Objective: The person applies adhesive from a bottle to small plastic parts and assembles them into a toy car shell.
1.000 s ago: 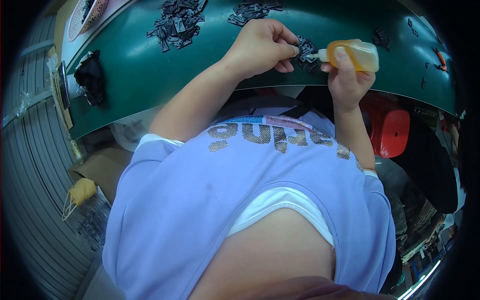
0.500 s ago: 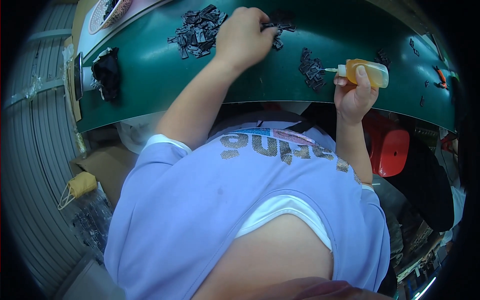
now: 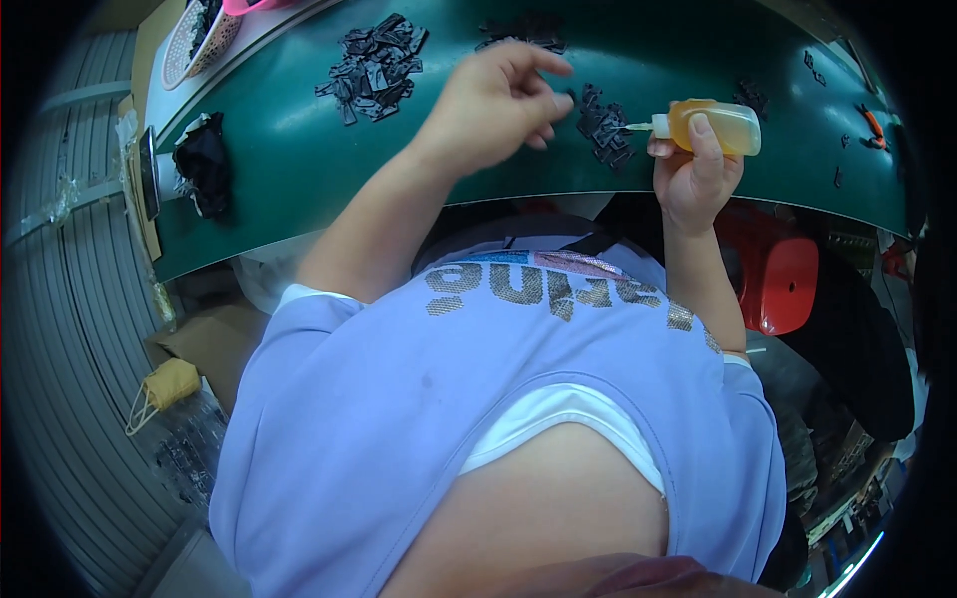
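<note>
My left hand hovers over the green table, thumb and forefinger apart and the other fingers curled. I see nothing between them. A large heap of small flat black parts lies to its left. Behind the hand is another dark heap, partly hidden by it. My right hand is wrapped around a clear squeeze bottle of amber liquid, tipped on its side. The bottle's thin needle tip points left at a small pile of black parts between my hands.
Farther right on the green table lie a few black pieces and orange-handled pliers. A pink basket stands at the far left, above a black cloth. A red stool is below the table's right edge.
My left hand has come away from the far heap, moving nearer and right toward the small pile, and its fingers have spread. The right hand still holds the bottle near that pile.
</note>
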`<state>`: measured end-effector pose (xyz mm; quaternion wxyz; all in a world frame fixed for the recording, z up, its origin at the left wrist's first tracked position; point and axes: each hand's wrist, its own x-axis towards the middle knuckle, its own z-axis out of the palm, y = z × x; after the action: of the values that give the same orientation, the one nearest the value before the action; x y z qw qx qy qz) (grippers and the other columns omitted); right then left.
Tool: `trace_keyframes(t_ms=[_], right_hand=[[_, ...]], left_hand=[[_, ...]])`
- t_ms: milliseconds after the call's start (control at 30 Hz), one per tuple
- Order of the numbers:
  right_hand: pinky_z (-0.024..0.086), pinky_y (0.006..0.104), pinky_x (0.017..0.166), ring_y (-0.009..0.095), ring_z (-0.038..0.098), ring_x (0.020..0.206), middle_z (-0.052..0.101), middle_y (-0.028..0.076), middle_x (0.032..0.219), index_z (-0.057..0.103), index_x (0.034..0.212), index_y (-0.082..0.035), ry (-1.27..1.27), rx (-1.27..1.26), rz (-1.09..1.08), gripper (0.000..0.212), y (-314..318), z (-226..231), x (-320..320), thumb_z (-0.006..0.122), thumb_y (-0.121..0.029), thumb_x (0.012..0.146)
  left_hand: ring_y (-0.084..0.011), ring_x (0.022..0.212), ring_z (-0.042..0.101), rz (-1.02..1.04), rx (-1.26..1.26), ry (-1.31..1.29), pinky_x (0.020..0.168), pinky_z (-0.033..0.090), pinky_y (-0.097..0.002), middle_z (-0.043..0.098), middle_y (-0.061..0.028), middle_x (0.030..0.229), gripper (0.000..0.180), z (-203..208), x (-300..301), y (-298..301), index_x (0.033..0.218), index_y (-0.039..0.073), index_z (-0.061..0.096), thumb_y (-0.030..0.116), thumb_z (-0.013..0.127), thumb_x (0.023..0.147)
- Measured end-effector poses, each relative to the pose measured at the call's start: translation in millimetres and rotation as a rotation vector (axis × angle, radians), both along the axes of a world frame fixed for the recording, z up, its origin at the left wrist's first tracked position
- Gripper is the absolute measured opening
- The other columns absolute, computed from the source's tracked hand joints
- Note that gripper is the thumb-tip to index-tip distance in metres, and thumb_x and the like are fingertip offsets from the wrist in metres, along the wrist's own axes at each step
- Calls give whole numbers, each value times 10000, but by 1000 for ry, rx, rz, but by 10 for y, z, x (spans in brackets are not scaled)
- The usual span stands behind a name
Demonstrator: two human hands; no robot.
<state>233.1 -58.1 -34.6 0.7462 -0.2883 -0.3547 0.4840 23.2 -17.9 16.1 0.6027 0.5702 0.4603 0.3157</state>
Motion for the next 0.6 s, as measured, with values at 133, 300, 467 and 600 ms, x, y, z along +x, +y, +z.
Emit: trace_keyframes(t_ms=[133, 300, 467, 600], right_hand=[[526, 255, 548, 147, 603, 669, 579, 101, 933, 570, 979, -39, -189, 46, 75, 110, -29, -35, -13, 583, -49, 870], [535, 245, 549, 151, 613, 723, 548, 98, 966, 564, 992, -18, -257, 79, 103, 134, -56, -53, 10, 585, -7, 860], [542, 239, 553, 143, 615, 713, 538, 95, 968, 559, 1003, -3, -326, 66, 99, 149, -65, -54, -4, 600, -17, 860], [544, 237, 554, 140, 616, 719, 537, 95, 965, 559, 1005, 0, -335, 76, 102, 150, -63, -55, 1, 600, -20, 862]], left_hand=[[-114, 647, 626, -88, -239, -5, 592, 552, -236, 628, -64, 812, 223, -117, 94, -173, 1063, -42, 601, 37, 632, 857], [-143, 669, 650, -95, -257, 0, 618, 566, -250, 643, -105, 816, 223, -185, 127, -190, 1047, -78, 588, 29, 627, 855], [-144, 669, 652, -98, -249, 7, 611, 566, -248, 643, -111, 817, 228, -191, 134, -190, 1043, -86, 586, 27, 628, 849], [-143, 665, 653, -90, -256, 4, 609, 566, -245, 644, -112, 819, 225, -190, 138, -196, 1037, -88, 589, 25, 629, 846]])
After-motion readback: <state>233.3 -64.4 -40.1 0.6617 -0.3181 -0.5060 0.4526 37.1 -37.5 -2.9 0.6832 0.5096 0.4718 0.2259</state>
